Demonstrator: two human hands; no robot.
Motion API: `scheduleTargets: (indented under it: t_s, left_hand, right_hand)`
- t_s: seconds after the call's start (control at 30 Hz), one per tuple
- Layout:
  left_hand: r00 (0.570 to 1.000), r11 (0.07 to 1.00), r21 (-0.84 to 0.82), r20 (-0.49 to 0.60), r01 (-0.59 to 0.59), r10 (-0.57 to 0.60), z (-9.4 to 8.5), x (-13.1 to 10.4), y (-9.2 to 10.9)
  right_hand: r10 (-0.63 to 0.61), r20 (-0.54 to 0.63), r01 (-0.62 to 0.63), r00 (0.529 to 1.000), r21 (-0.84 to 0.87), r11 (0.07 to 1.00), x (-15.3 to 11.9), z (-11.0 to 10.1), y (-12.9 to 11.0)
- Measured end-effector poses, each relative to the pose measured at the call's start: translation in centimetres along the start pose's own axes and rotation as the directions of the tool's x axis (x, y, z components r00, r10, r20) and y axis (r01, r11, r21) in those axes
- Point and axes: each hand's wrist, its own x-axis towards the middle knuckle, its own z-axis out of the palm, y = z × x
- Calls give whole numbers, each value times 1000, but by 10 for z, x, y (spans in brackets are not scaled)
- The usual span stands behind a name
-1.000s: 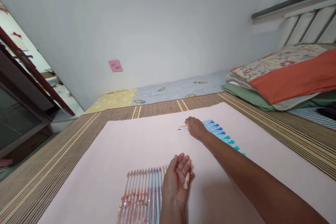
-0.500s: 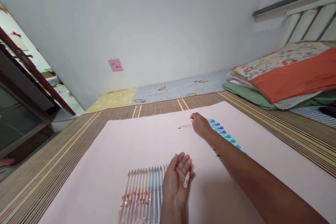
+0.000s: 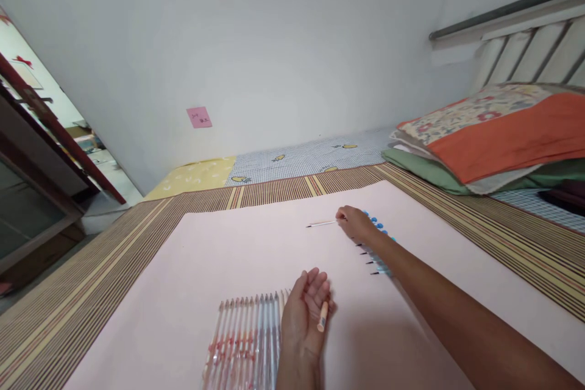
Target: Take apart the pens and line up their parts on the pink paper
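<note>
My left hand [image 3: 308,311] is palm up with fingers loosely curled around a peach-coloured pen [image 3: 323,317], whose blunt end points toward me. Farther off, my right hand [image 3: 357,224] has its fingertips pinched at the rear end of a slim white pen [image 3: 321,223]. That pen's dark tip points left, just over or on the pale pink sheet [image 3: 247,250]. Partly hidden by my right hand and forearm is a row of pens with blue ends [image 3: 379,225] and dark tips. Left of my left hand, several clear pens with red markings [image 3: 237,335] lie side by side.
The sheet lies on a striped mat [image 3: 123,268]. Folded bedding with an orange border [image 3: 512,140] is stacked at the right. A pink note [image 3: 199,117] is stuck to the wall behind. At the far left is a doorway with a dark red frame [image 3: 59,122].
My right hand has moved slightly right along the white pen, so more of it shows. More dark pen tips appear beside my forearm. My left hand stays put, and the view has shifted a little.
</note>
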Motion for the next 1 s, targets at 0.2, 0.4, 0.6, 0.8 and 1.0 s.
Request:
scheduleTargets:
  t_s: [0.2, 0.4, 0.6, 0.8, 1.0]
  left_hand:
    - [1000, 1000, 3, 6, 1, -1, 0, 1, 1]
    - [1000, 1000, -9, 21, 15, -15, 0, -1, -1]
    - [1000, 1000, -13, 23, 14, -14, 0, -3, -2]
    - [999, 1000, -2, 26, 24, -23, 0, 1, -2]
    - [999, 1000, -9, 21, 28, -28, -1, 2, -3]
  right_hand:
    - [-41, 48, 43, 998, -36, 998, -5, 19, -12]
    - [6, 29, -4, 1000, -101, 995, -3, 23, -21]
    - [-29, 27, 32, 999, -137, 990, -1, 25, -32]
    - [-63, 74, 73, 995, -148, 986, 4, 31, -40]
    - [-42, 77, 52, 996, -133, 990, 6, 37, -40]
